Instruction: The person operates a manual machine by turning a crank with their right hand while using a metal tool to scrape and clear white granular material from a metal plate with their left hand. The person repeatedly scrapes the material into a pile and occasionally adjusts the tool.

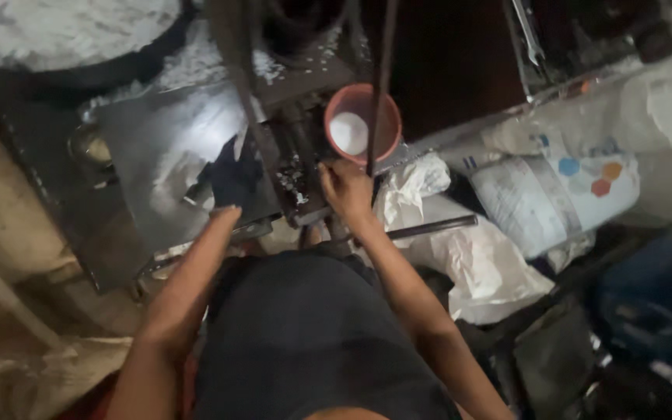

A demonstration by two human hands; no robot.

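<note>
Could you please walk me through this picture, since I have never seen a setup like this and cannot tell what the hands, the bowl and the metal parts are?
The single picture comes from a camera on the person's head, looking straight down past their dark-clothed lap.

The left hand, in a dark glove, rests on a flat grey metal plate. The bare right hand touches the edge of a dark metal block sprinkled with white crumbs; what it grips, if anything, is too dim to tell.

Just beyond stands a reddish round bowl holding white powder. A thin dark rod crosses in front of it.

To the right lie crumpled white sacks and a printed white bag. Top left, a large round pan holds more white material.
</note>
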